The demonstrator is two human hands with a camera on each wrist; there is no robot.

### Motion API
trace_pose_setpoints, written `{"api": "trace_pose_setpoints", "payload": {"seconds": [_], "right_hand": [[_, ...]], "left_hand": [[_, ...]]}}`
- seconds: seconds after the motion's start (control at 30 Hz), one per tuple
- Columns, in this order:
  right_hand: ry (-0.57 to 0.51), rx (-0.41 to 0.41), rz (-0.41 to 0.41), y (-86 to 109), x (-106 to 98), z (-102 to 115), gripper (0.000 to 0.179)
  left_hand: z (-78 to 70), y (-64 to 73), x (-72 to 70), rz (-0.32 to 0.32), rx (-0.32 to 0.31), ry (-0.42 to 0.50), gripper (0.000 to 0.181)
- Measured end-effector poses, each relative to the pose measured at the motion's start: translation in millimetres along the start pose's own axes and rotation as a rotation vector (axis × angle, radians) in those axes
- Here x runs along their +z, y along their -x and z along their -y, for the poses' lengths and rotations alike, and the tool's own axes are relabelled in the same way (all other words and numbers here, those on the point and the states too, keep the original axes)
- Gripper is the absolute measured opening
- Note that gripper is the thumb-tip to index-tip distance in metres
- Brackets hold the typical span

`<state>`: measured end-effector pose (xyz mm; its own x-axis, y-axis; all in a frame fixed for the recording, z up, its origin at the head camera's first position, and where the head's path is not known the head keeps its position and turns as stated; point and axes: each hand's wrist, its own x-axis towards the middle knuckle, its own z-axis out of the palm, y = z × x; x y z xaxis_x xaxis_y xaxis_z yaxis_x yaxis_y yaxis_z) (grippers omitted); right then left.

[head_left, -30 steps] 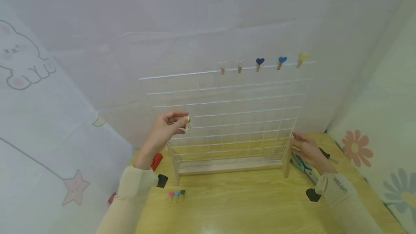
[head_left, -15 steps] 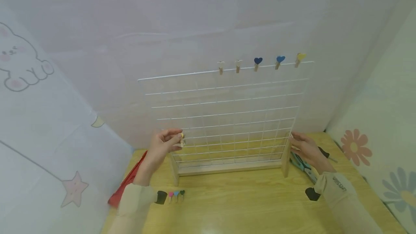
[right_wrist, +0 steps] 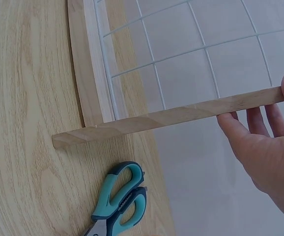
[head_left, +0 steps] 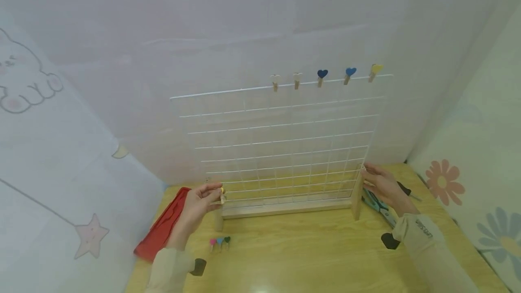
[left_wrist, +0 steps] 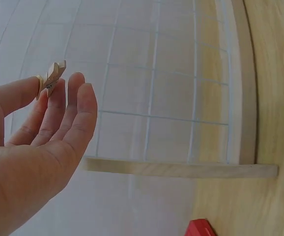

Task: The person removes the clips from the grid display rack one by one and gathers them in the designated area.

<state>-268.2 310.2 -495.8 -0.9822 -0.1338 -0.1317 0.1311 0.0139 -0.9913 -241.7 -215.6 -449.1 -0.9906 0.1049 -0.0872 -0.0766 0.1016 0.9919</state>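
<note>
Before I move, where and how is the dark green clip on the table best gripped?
Pinch the dark green clip by its heart's edges, likely best from above and the right: it ends the row, with the light blue clip close on its left, and the heart is wider than its stem.

Three cameras on one wire grid (head_left: 272, 141)

Up on the wearer's head, one looks forward and down, farthest back, spanning the grid end to end. The left wrist's sits close, turned sideways, facing the clothespin (left_wrist: 52, 78); the right wrist's, likewise close, faces the wooden upright (right_wrist: 166, 118). Head and right-wrist views share the scissors (right_wrist: 107, 211).
</note>
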Motion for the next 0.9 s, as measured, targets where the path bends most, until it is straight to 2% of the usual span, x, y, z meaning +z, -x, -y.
{"api": "trace_pose_setpoints", "payload": {"seconds": [0.4,0.7,0.9], "right_hand": [[-0.037,-0.005,-0.006,-5.5,-3.7,-3.4,0.077],[-0.018,0.001,-0.006,-2.1,-2.7,-2.9,0.077],[-0.034,-0.003,0.003,-1.6,-1.3,-2.3,0.077]], "left_hand": [[58.2,17.7,-20.9,-0.114,-0.119,-0.005,0.039],[92.5,29.4,-34.6,-0.162,-0.197,-0.041,0.039],[109.1,32.7,-39.8,-0.169,-0.242,-0.062,0.039]]}}
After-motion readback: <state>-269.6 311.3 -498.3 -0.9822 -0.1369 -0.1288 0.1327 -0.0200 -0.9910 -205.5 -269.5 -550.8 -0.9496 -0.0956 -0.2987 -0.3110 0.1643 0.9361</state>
